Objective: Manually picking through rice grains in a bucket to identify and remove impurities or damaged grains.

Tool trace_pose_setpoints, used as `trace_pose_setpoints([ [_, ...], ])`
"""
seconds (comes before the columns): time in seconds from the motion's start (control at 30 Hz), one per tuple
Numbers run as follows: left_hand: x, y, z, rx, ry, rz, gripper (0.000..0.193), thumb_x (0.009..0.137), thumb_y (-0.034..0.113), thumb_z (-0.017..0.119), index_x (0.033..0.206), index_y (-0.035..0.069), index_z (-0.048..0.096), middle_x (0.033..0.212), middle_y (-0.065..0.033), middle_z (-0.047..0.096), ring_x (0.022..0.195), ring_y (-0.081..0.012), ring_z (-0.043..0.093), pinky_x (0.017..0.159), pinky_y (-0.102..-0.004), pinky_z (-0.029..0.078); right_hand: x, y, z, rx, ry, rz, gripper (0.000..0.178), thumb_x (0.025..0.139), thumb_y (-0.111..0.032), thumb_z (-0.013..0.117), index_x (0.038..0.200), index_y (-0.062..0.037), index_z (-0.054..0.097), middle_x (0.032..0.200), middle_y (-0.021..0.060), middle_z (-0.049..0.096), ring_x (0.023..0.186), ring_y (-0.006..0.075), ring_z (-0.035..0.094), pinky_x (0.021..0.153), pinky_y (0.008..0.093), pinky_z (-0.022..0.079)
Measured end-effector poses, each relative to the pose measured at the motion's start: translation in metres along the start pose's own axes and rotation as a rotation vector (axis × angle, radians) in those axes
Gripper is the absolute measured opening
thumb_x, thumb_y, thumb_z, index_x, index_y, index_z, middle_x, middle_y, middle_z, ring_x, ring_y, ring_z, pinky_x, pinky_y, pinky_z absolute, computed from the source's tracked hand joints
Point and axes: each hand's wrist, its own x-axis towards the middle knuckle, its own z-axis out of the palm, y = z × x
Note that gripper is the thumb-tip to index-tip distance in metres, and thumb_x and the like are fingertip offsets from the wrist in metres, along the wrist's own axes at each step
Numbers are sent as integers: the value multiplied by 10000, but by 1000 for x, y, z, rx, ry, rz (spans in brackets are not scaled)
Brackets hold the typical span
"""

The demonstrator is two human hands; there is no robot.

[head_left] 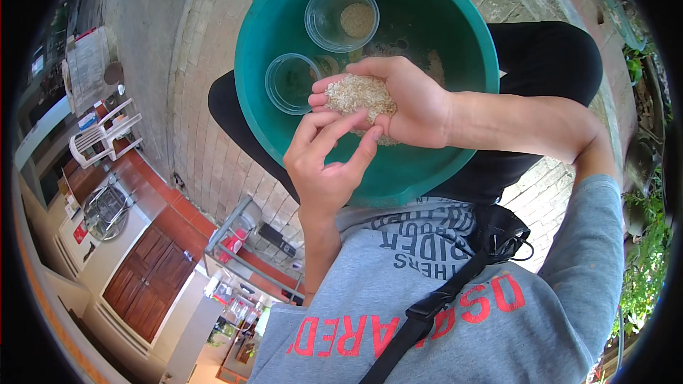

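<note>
My right hand (416, 103) is cupped palm up over a green plastic basin (249, 43), and a heap of pale, rice-like grains (361, 94) lies across its palm and fingers. From the lower left comes my left hand (324, 160), its fingertips touching the near edge of the heap, with a gap between thumb and forefinger. Inside the basin a clear plastic cup (318, 23) has light brown grains at its bottom. Another clear cup (274, 87) stands left of my right fingertips; I cannot make out its contents. More grains show beneath my hands, partly hidden.
The basin rests between my legs in black trousers (551, 50), above brick paving (213, 121). A black strap (427, 309) crosses my grey shirt. Far to the left are a white plastic chair (103, 139) and a metal-framed rack (249, 220). Plants (647, 256) line the right side.
</note>
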Motion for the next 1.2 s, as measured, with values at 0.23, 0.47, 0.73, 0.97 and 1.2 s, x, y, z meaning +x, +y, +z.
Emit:
trace_pose_setpoints([
  [0.23,-10,-2,1,-72,9,36,270,765,99,894,1019,65,807,885,-21,680,753,-124,626,623,-263,493,-14,19,8,40,82,-145,444,1085,-248,295,1301,37,559,1270,160,642,1159,262,642,1038,378,509],
  [0.47,-29,-10,4,-120,-32,221,189,834,63,830,1020,57,802,888,-50,671,760,-161,653,654,-288,525,-29,51,0,35,53,-294,464,1086,-236,271,1346,53,524,1303,187,614,1214,285,607,1075,409,485],
  [0.73,-46,-31,16,-717,-26,-270,237,952,216,766,1086,20,766,1008,-61,750,800,-88,667,631,-250,505,-22,65,-12,61,-29,-409,462,1097,-177,278,1422,113,431,1419,235,528,1311,343,545,1161,475,445],
  [0.97,-46,-43,9,-1183,-57,-299,291,999,257,701,1211,58,709,1074,-17,736,948,-93,681,817,-247,522,3,59,-45,127,36,-370,463,1068,-225,283,1298,87,537,1288,263,611,1222,411,612,1079,552,507],
  [1.2,-69,-39,13,-907,-162,-372,302,971,375,728,1148,130,735,1050,28,729,1006,-99,685,864,-311,502,10,70,-65,103,73,-316,469,1044,-250,285,1259,53,572,1200,216,659,1091,358,667,969,505,573],
])
